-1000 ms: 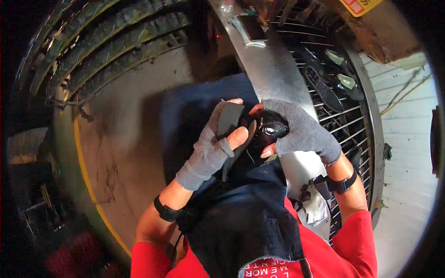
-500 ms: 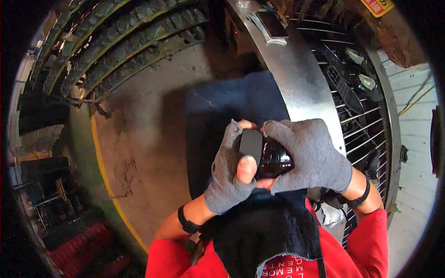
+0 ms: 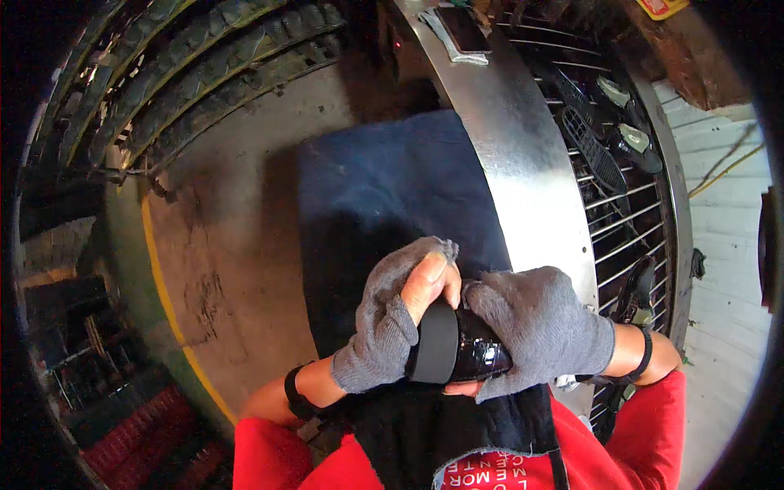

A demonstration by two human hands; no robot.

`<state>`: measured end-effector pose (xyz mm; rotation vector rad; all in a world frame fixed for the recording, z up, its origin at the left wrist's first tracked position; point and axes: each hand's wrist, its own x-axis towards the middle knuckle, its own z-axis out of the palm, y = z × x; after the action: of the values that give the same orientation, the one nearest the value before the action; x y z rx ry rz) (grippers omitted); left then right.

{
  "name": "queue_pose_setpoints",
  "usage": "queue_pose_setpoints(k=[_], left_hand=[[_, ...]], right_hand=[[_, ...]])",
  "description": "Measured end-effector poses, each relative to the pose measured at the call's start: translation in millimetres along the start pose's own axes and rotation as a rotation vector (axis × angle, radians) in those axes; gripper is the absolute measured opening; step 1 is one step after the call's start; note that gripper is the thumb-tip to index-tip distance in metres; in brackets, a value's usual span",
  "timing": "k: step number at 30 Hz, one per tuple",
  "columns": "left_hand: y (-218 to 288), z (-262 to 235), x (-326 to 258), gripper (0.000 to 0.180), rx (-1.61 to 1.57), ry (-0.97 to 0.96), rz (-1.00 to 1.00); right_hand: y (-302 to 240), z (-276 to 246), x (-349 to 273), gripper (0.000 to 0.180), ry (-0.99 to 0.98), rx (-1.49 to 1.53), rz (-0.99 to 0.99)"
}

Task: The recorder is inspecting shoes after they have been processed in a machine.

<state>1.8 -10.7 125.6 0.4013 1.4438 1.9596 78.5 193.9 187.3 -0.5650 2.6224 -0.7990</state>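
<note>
Close to my apron, both gloved hands are on a glossy black shoe [image 3: 480, 347]. My right hand [image 3: 543, 327] is closed around its shiny rounded end, with bare fingertips showing below. A matte dark grey band [image 3: 437, 343] crosses the shoe on its left side. My left hand [image 3: 396, 314] is closed at the upper edge of this band, thumb and fingers pinched together beside the shoe. The gloves are grey with cut-off fingertips. Much of the shoe is hidden behind my hands and the black apron [image 3: 457, 416].
A dark blue cloth [image 3: 392, 180] lies beyond my hands. Right of it runs a metal counter [image 3: 531, 155] bearing a dark phone-like slab [image 3: 463, 30]. A barred rack [image 3: 612, 229] holds several shoes and a black sole [image 3: 592, 151]. Shelves of dark shoes [image 3: 220, 65] stand far left.
Both hands and the shoe have come nearer my body. My left hand has shifted from the band's near side to its upper edge, and more of the band shows.
</note>
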Motion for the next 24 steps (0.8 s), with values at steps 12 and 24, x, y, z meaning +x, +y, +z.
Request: queue_pose_setpoints(k=[12, 24], left_hand=[[-2.6, -19.9, 44.1, 0.048, -0.086, 0.195, 0.105], [-5.1, -55.0, 61.1, 0.068, -0.483, 0.019, -0.302]], right_hand=[[-1.1, 35.1, 68.0, 0.072, 0.727, 1.054, 0.474], [-34.4, 20.2, 85.7, 0.071, 0.178, -0.06, -0.723]])
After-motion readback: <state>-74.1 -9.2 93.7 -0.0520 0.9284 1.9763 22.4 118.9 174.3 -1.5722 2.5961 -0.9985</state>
